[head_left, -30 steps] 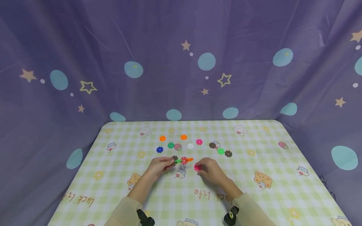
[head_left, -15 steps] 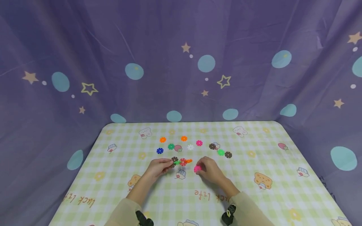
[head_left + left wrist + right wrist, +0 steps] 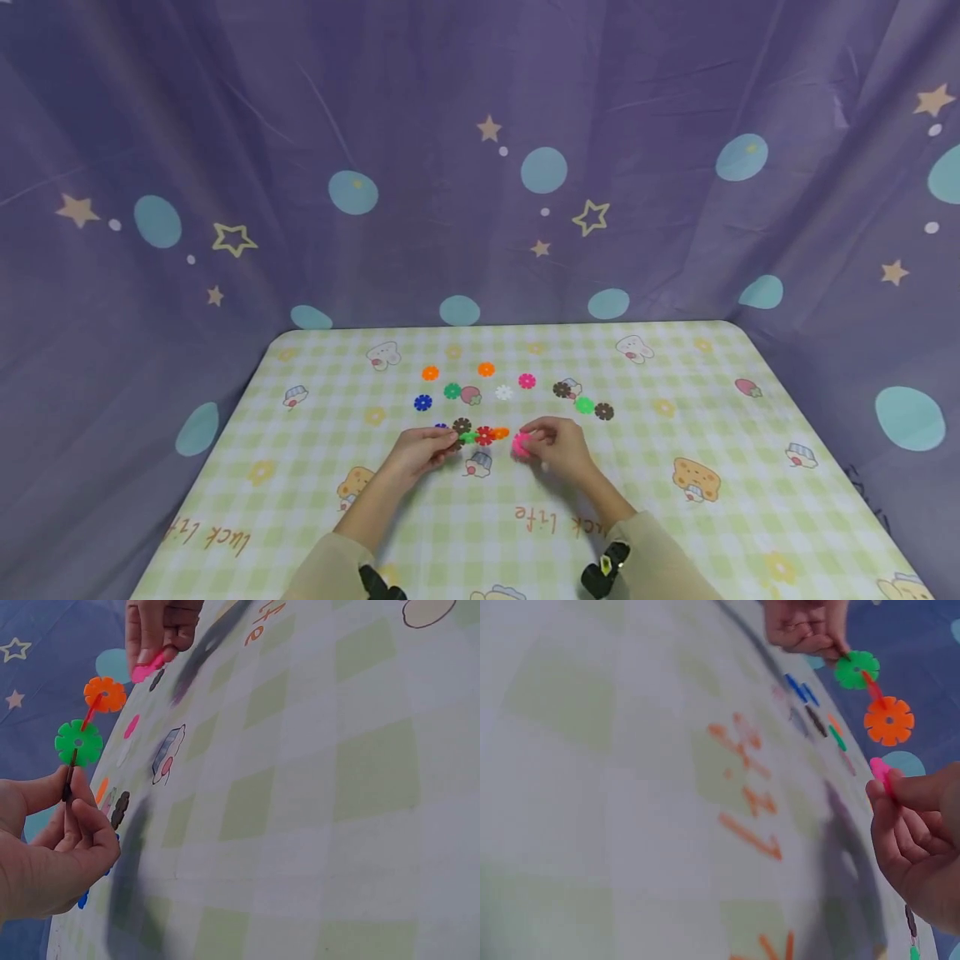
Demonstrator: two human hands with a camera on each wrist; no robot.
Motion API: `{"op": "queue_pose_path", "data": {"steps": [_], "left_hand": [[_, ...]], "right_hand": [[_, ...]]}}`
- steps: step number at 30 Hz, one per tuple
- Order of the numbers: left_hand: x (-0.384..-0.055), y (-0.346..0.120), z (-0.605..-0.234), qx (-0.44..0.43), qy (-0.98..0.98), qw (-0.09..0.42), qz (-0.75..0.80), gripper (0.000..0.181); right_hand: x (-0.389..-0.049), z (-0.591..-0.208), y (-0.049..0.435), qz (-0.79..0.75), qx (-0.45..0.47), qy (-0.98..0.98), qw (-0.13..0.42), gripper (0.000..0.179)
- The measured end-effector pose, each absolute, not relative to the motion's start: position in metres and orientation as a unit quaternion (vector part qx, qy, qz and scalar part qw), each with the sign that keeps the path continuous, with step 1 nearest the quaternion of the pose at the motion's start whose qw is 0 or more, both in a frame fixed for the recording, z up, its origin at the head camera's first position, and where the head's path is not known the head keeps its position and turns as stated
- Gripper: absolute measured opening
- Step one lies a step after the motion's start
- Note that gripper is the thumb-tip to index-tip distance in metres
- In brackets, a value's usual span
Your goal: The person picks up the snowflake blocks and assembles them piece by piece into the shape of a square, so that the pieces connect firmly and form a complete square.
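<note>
My left hand (image 3: 416, 450) pinches a brown notched flower disc (image 3: 69, 780) at the end of a short chain. A green disc (image 3: 79, 742), a red disc (image 3: 485, 435) and an orange disc (image 3: 105, 695) follow in line, slotted into each other at angles. Thumb and fingers of my right hand (image 3: 564, 450) pinch a pink flower disc (image 3: 521, 445) just right of the orange end, with a small gap between. Both hands are above the table, as the wrist views show. Fingers cover part of the brown and pink discs.
Loose flower discs lie beyond the hands: blue (image 3: 423, 402), orange (image 3: 431, 373), green (image 3: 452, 391), white (image 3: 503, 392), pink (image 3: 527, 381) and brown (image 3: 603, 411) among them. Another brown disc (image 3: 461, 425) lies near my left fingertips. A patterned curtain (image 3: 480, 167) hangs behind the checked tablecloth (image 3: 300, 467).
The chain has turned a little, so its orange disc shows more of its face. The pink disc has shifted slightly left towards it. A blue disc now shows behind my left hand.
</note>
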State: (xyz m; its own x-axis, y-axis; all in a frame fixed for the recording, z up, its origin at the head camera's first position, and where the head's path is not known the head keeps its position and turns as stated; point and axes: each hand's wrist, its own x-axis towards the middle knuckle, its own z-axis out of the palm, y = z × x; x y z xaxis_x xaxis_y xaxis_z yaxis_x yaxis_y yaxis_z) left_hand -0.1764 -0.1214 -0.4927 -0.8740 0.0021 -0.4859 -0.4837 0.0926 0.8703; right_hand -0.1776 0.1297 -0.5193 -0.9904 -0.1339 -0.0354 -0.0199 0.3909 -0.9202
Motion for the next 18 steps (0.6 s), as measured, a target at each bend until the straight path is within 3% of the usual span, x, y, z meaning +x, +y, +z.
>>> {"op": "queue_pose_path", "data": {"steps": [8, 18], "left_hand": [[-0.1776, -0.122, -0.4922, -0.168, 0.712, 0.2, 0.652, 0.032], [-0.1771, -0.1221, -0.4896, -0.159, 0.709, 0.206, 0.655, 0.036]], "right_hand": [[-0.1814, -0.5163, 0.1273, -0.638, 0.043, 0.76, 0.112, 0.023], [-0.1811, -0.512, 0.1261, -0.676, 0.074, 0.723, 0.123, 0.026]]}}
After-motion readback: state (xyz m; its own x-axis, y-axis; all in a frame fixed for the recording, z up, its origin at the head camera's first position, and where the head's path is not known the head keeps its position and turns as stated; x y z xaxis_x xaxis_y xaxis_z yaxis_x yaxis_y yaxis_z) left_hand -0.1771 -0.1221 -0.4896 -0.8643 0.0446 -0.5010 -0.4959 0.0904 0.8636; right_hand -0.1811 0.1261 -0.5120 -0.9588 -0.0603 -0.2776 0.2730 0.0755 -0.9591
